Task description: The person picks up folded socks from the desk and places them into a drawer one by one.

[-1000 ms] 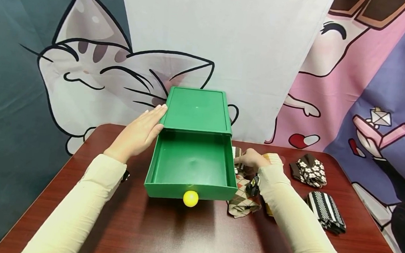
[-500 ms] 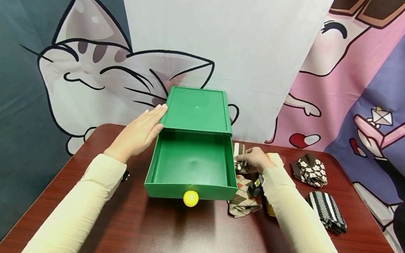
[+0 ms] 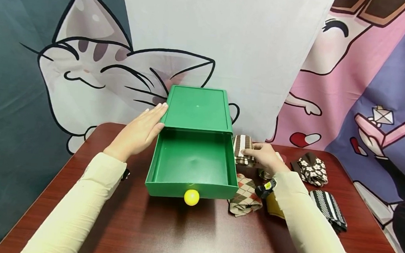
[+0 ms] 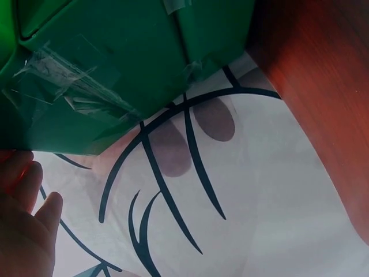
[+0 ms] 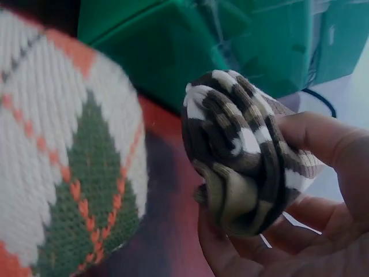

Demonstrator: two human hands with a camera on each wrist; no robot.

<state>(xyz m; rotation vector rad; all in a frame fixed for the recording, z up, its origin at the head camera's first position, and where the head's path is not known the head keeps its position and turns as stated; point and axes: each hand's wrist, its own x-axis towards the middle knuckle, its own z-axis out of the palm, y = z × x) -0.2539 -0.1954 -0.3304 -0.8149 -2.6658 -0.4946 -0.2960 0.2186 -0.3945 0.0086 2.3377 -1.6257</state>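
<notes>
A green box [image 3: 198, 109] stands on the table with its drawer [image 3: 192, 157] pulled out, a yellow ball knob [image 3: 191, 197] on the drawer front. My left hand [image 3: 140, 131] rests with straight fingers against the left side of the box. To the right of the drawer, my right hand [image 3: 265, 156] grips a rolled pair of brown and white striped socks [image 3: 242, 149]. In the right wrist view the thumb lies over the striped socks [image 5: 236, 150] and the fingers curl beneath them. Argyle socks [image 3: 245, 196] lie just in front of that hand.
Yellow socks [image 3: 274, 206] lie partly under the right wrist. Farther right are brown flowered socks [image 3: 312, 169] and black and white striped socks [image 3: 329, 210]. A printed cloth backdrop [image 3: 218, 31] hangs behind the table [image 3: 178, 237]. Clear tape [image 4: 75, 75] sticks to the box's side.
My right hand has lifted the striped socks from the table beside the drawer, moving slightly up and right. My left hand has stayed against the box.
</notes>
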